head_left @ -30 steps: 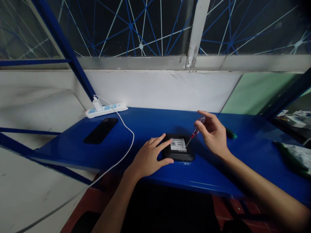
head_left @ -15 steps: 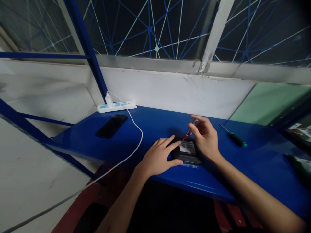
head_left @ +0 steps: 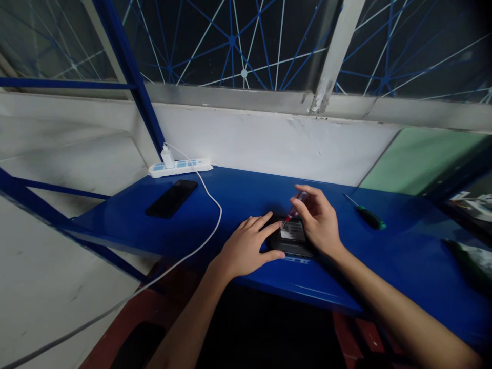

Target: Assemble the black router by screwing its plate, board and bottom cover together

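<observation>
A small black box (head_left: 291,241) with a white label lies on the blue table (head_left: 230,205) near its front edge. My left hand (head_left: 246,248) rests against the box's left side, fingers spread and pressing it. My right hand (head_left: 317,220) pinches a red-handled screwdriver (head_left: 294,209), whose tip points down at the box's top left corner.
A green-handled screwdriver (head_left: 367,215) lies to the right of my right hand. A black phone (head_left: 171,198) lies at the left. Behind it sits a white power strip (head_left: 180,166) with a charger and a white cable (head_left: 209,225) running off the front edge. Something green and white lies at the far right (head_left: 467,256).
The screwdriver tip has moved from the label's right side to the box's top left corner. The camera has turned left, so the table things sit further right in view.
</observation>
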Demonstrator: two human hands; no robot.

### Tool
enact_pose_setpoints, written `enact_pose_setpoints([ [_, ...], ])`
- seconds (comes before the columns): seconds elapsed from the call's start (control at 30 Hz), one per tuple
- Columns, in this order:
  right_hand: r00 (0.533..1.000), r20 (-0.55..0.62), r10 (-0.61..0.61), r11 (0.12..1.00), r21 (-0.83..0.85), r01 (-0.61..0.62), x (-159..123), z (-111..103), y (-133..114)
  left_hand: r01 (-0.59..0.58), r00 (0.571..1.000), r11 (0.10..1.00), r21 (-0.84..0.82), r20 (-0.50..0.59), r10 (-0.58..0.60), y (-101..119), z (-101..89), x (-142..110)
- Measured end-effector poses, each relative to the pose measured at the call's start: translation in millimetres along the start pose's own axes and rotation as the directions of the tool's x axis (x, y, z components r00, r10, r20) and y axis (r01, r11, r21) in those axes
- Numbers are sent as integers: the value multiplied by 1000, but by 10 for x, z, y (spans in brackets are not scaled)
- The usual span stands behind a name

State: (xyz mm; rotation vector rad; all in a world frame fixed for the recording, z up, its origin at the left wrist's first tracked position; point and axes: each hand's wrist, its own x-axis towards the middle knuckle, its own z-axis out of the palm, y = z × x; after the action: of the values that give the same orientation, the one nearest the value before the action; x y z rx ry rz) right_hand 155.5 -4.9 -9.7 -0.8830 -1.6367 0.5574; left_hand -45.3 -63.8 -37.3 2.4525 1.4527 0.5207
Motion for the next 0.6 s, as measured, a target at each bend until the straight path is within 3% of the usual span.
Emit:
enact_pose_setpoints([
  [0.43,996,-87,-9,996,85,17,1,-8,5,-32,999,999,26,-22,32,-20,5,2],
  [0.6,997,-21,72,982,178,-67,-27,-16,-62,-18,1000,1000,18,-13,18,-19,4,2],
])
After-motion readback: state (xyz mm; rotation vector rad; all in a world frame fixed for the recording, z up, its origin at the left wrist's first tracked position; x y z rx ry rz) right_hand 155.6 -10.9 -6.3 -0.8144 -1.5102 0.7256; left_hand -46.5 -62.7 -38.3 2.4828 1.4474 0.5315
